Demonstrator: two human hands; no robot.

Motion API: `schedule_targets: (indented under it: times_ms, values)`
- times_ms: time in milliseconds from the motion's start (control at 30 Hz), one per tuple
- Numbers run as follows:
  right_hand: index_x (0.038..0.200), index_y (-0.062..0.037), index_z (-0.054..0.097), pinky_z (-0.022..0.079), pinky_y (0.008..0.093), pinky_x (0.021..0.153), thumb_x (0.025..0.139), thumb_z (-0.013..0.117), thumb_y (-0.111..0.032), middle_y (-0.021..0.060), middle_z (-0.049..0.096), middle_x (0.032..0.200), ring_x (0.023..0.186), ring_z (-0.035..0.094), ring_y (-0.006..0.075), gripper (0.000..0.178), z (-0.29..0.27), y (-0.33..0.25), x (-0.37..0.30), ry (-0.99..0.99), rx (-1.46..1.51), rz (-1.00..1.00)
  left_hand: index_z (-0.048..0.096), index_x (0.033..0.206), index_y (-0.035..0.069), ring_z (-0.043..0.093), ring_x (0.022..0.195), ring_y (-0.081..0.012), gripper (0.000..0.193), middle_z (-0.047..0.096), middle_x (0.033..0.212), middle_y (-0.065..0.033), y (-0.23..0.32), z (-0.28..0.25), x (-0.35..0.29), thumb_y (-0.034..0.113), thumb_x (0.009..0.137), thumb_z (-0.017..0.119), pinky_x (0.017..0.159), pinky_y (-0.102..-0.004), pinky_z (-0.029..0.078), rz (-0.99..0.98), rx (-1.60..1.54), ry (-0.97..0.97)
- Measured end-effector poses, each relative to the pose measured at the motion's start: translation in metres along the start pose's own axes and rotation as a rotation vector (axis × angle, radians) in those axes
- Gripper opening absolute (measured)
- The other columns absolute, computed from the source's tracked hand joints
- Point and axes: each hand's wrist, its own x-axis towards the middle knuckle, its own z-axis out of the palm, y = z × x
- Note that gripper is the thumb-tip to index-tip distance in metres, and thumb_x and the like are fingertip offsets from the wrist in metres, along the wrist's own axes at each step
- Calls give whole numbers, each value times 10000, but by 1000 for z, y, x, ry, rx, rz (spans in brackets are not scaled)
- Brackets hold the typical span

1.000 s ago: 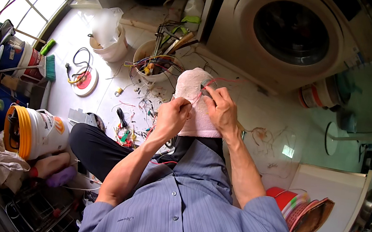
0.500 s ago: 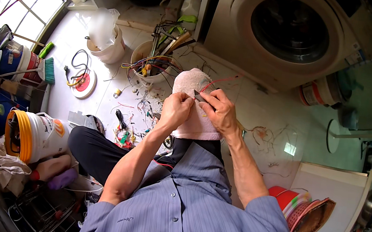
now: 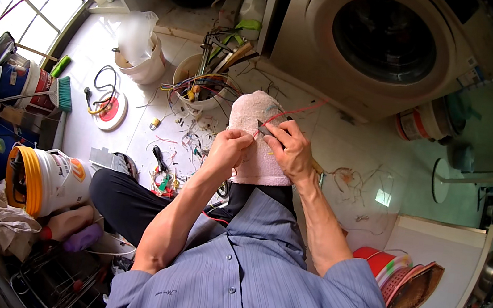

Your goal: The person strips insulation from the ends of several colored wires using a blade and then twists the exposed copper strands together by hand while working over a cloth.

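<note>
A pink towel-like cloth is draped over my raised leg, and both hands work on top of it. My left hand is closed in a pinch on a thin red wire that runs past my right fingers toward the washing machine. In my right hand, closed too, a small dark knife blade is gripped, its tip angled toward the left fingertips. The blade lies at the wire, close above the cloth. Its handle is hidden inside my right fingers.
Ahead stands a washing machine. A bucket of tools and wires and a white bin are beyond the cloth. Wire scraps litter the floor to the left. An orange-rimmed bucket lies at left; a red basket at right.
The red wire's far end has shifted up and to the right, with more of it showing past my right hand. My left hand has moved slightly down and left.
</note>
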Motion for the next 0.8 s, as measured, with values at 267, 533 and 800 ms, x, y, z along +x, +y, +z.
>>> schedule_targets:
  times_ms: [267, 533, 800]
  values:
    - [1053, -84, 760, 544, 384, 679, 809, 781, -164, 70, 649, 949, 779, 673, 269, 258, 1, 1, 1, 21, 26, 6, 632, 861, 27, 291, 391, -43, 143, 418, 542, 64, -10, -20, -30, 125, 965, 627, 378, -251, 178, 4, -9, -15]
    - [1094, -50, 748, 527, 353, 693, 820, 773, -97, 92, 641, 941, 786, 648, 251, 279, -4, 1, 1, 21, 55, 46, 642, 918, 23, 377, 443, -52, 144, 500, 602, 28, -17, -40, -55, 158, 965, 630, 414, -241, 250, -51, 127, -19]
    - [1096, -81, 750, 541, 379, 672, 828, 776, -159, 81, 634, 944, 763, 659, 270, 280, 0, 0, 0, 57, 1, 18, 663, 1026, -26, 587, 603, -98, 241, 659, 785, -47, -4, -18, -43, 200, 985, 590, 548, -259, 463, 263, 497, 53]
